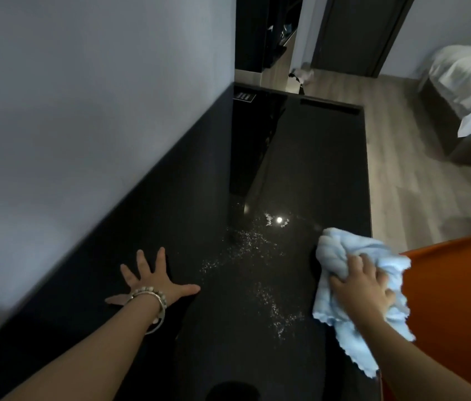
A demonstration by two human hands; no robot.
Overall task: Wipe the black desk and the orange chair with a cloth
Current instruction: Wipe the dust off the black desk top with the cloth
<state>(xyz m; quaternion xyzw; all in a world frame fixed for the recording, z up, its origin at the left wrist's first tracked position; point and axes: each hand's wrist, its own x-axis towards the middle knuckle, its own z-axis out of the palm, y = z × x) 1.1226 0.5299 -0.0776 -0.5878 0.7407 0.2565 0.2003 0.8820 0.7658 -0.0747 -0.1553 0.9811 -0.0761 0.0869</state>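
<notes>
Two hands on the black desk [315, 169]: my left hand [153, 280] braces flat at 9 o'clock; my right hand [361, 287], gripping the cloth [341, 253] at 3 o'clock, should sweep overlapping strokes across the central specks [257, 250].

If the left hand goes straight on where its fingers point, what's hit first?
Probably the black lower strip of the wall. The left hand lies flat on the desk, fingers spread toward it, nothing between; where desk meets wall is unclear.
</notes>
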